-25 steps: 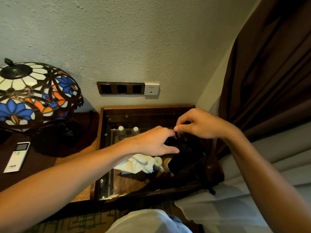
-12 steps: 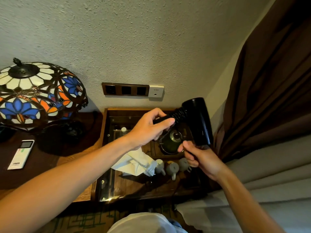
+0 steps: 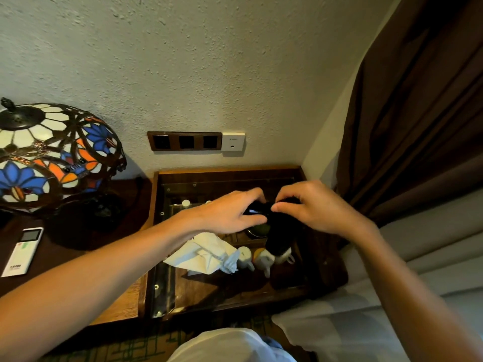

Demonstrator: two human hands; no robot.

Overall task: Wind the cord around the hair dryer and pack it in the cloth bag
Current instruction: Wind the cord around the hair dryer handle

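A black hair dryer [image 3: 280,236] hangs above the glass-topped cabinet, barrel pointing down toward me. My left hand [image 3: 230,214] grips its handle end from the left. My right hand [image 3: 311,209] pinches the black cord at the top of the dryer, fingertips meeting the left hand's; the cord itself is mostly hidden between the fingers. A white cloth bag [image 3: 206,253] lies crumpled on the glass below my left wrist.
The wooden cabinet [image 3: 154,231] with a glass lid holds bottles, small cups [image 3: 262,258] and a dark kettle. A stained-glass lamp [image 3: 52,155] and a white remote [image 3: 22,250] stand left. Wall sockets [image 3: 184,141] sit behind, a brown curtain [image 3: 418,126] right, bedding lower right.
The dryer was raised with its barrel up half a second ago; now it is lowered, barrel down. My right hand moved from under the barrel up to the handle beside my left hand.
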